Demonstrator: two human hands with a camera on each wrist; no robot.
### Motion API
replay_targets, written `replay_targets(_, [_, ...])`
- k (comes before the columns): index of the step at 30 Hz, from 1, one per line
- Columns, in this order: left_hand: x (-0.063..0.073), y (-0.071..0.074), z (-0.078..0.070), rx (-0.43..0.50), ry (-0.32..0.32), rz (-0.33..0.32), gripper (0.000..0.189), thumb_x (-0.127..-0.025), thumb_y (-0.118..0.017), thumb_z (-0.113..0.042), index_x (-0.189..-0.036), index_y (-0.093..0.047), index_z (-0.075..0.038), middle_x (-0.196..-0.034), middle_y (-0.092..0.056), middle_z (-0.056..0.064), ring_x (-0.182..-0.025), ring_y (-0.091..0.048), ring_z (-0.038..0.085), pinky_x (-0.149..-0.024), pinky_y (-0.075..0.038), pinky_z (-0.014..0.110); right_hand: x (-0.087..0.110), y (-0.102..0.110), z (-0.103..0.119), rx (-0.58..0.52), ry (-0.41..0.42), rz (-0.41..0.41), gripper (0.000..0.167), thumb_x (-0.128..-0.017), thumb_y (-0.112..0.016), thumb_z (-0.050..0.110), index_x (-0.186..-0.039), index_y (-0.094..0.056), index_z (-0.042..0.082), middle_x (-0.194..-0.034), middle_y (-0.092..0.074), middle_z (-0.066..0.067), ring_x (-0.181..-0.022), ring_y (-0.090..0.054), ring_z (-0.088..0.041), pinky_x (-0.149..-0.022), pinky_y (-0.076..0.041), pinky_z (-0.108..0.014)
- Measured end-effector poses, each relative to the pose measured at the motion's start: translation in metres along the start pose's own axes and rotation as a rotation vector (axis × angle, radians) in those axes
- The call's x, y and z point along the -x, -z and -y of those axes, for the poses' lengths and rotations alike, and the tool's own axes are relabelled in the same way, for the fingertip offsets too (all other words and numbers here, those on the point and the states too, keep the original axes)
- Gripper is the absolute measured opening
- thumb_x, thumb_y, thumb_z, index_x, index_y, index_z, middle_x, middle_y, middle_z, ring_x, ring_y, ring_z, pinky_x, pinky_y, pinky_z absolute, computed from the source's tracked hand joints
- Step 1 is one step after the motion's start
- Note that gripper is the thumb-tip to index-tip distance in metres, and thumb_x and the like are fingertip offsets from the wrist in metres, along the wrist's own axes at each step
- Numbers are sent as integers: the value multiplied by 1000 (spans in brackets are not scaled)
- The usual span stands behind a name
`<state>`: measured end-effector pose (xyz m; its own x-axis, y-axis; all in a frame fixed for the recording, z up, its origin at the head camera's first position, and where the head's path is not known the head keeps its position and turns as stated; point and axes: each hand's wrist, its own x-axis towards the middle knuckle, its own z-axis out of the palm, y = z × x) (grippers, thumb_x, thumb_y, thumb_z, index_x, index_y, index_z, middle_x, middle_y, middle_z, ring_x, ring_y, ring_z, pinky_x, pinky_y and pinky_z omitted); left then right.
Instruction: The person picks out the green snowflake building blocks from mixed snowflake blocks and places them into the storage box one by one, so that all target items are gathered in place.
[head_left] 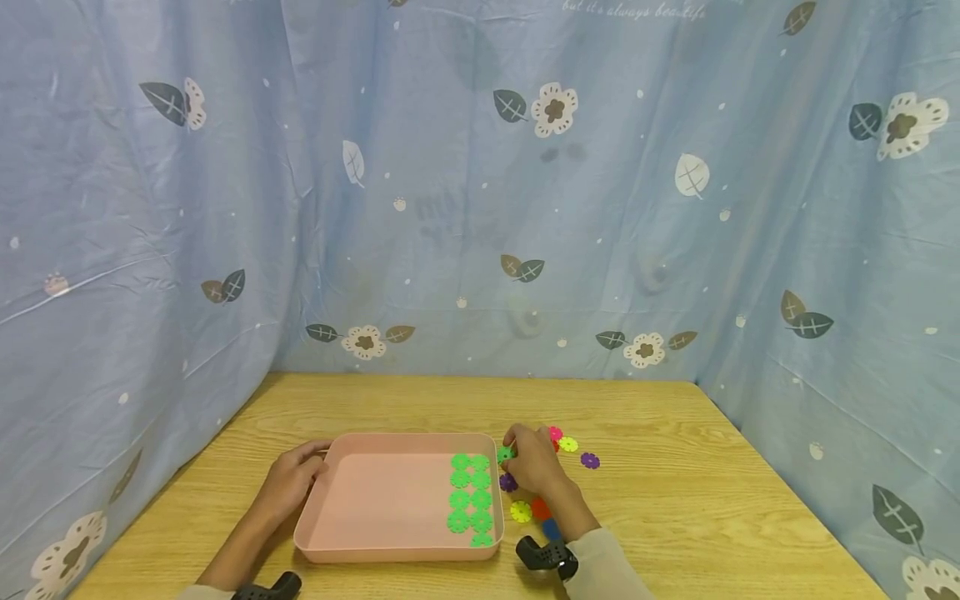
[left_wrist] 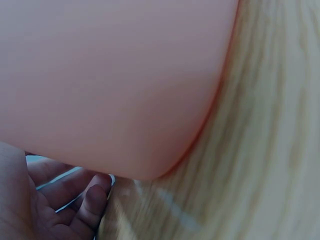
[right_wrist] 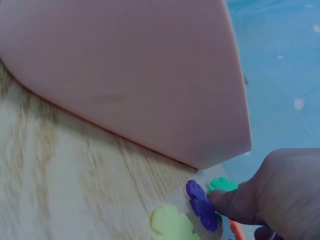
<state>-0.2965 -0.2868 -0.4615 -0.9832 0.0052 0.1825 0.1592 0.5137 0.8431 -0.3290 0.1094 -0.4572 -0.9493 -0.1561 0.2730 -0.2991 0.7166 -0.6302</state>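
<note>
A pink tray (head_left: 382,500) lies on the wooden table, with several green snowflake-shaped plastic discs (head_left: 460,500) in rows along its right side. My left hand (head_left: 291,479) grips the tray's left edge; in the left wrist view its curled fingers (left_wrist: 92,200) show beside the wall. Just outside the right wall, my right hand (head_left: 536,460) pinches a green disc (head_left: 505,455) between thumb and fingers. Close by the thumb is a purple disc (right_wrist: 201,205), with a pale yellow disc (right_wrist: 172,224) nearer the camera in the right wrist view.
Around the right hand lie a yellow disc (head_left: 521,512), a red disc (head_left: 541,508) and a blue disc (head_left: 551,529). Farther back are a pink disc (head_left: 555,433), another yellow disc (head_left: 568,445) and another purple disc (head_left: 590,461). A blue patterned curtain (head_left: 465,208) surrounds the table.
</note>
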Motion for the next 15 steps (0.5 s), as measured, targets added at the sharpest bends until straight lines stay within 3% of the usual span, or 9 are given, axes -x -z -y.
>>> replay_targets(4, [0,0,0,1,-3,2,43,-99,-49,-9,-139,-57,4,-131,-63,26,-98,-67,23,-76,-54,30,1,1,1,-24,1,11,24,-82,-80,-1,-97,-64,8,-78,-55,-4,-83,-43,-22,-62,-45,-31])
replay_targets(11, [0,0,1,3,-5,2,43,-99,-49,-9,-140,-57,4,-132,-63,26,-98,-67,23,-76,-54,31,2,4,-1,-45,43,35,13,-89,-72,-2,-98,-66,6,-72,-59,-2,-57,-52,-15,-51,-45,-27])
replay_targets(15, [0,0,1,-2,-4,1,42,-100,-49,-9,-140,-57,3,-133,-63,25,-97,-67,22,-76,-54,31,2,6,-1,-82,41,46,6,-93,-68,0,-97,-66,4,-72,-60,-2,-57,-55,-14,-51,-47,-28])
